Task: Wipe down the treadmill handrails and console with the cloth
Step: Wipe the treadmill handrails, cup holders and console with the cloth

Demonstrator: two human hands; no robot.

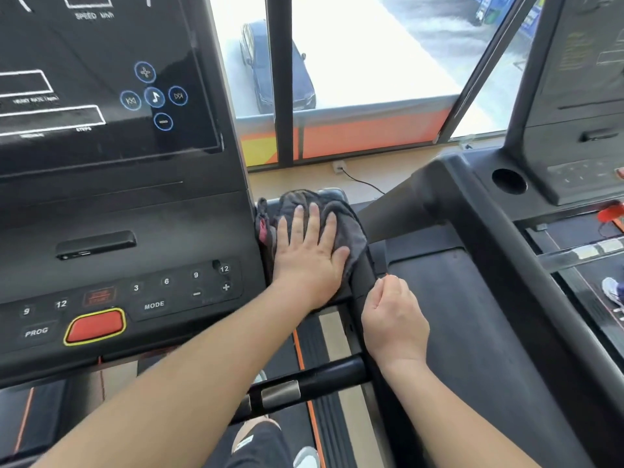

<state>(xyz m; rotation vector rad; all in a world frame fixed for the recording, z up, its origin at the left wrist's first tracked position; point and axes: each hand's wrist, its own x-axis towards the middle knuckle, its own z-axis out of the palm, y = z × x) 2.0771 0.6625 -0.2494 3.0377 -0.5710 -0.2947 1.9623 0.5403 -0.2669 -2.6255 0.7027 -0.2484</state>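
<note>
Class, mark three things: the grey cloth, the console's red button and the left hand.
grey cloth (353,233): head view, its bare right fold.
red button (95,326): head view, centre of its face.
left hand (309,258): head view, back of the hand.

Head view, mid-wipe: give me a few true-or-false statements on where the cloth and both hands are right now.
1. The left hand lies flat on the gray cloth. True.
2. The cloth is on the console screen. False: it covers the front end of the right handrail, beside the console.
3. The right hand grips the cloth. False: its fingers are curled with nothing visibly held, and it is apart from the cloth.
4. The red button sits left of the MODE key. True.
</note>
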